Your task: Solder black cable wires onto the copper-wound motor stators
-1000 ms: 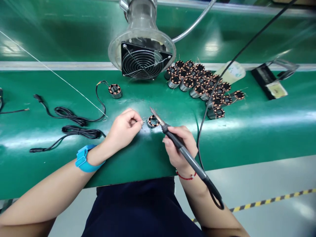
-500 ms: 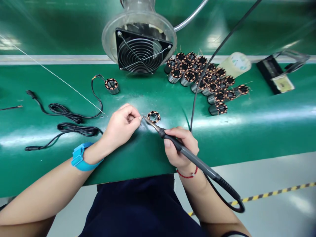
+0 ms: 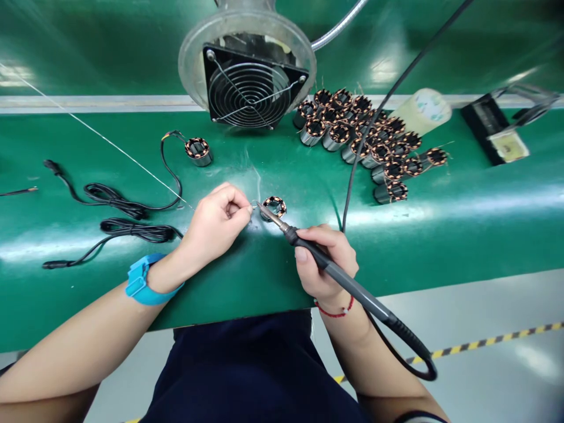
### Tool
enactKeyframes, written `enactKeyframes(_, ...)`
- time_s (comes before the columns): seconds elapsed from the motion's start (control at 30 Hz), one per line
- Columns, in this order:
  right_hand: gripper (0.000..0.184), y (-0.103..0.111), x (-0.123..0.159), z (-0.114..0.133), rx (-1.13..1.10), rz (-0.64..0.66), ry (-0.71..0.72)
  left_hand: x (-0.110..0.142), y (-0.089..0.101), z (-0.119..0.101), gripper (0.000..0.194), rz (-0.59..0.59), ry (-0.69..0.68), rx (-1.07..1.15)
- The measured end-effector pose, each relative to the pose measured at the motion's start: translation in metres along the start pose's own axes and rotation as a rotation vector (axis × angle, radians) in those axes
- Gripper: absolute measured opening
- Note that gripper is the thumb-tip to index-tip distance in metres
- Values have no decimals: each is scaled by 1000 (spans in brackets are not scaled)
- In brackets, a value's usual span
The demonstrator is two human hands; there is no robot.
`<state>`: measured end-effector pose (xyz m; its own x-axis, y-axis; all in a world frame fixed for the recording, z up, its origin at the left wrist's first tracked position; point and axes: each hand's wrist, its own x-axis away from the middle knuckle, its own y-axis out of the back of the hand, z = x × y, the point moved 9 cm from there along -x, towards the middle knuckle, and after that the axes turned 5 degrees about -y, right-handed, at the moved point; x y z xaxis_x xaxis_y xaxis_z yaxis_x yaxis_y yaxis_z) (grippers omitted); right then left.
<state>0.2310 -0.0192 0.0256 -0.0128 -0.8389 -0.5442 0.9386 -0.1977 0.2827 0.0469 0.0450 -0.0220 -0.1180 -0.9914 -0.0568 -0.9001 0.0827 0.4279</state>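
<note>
My right hand [image 3: 328, 261] is wrapped round a soldering iron [image 3: 339, 273], its tip pointing up and left. My left hand [image 3: 222, 220], wearing a blue wrist strap [image 3: 147, 281], pinches a thin silvery solder wire [image 3: 254, 204] whose end meets the iron's tip. A thin strand slants down from the upper left and disappears behind this hand. Just right of the fingertips a small motor stator [image 3: 274, 207] with copper windings stands on the green bench, its near left edge partly covered by the iron. Faint smoke rises above the tip.
A fume extractor fan [image 3: 249, 94] hangs at the back. Several stators [image 3: 338, 136] are grouped behind right, near a tape roll [image 3: 423, 111] and iron stand [image 3: 491, 126]. At left lie coiled black cables [image 3: 138, 230] and a wired stator [image 3: 198, 151]. The iron's cord [image 3: 365, 132] crosses the bench.
The iron's tip has moved down and left from above the stator to the wire at my left fingertips. Smoke has appeared. The view has shifted slightly.
</note>
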Motion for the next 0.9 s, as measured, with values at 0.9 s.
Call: enactKeyframes(0.9, 50, -71, -40, -29, 261, 543, -132, -1, 1, -1, 7, -9, -13, 5)
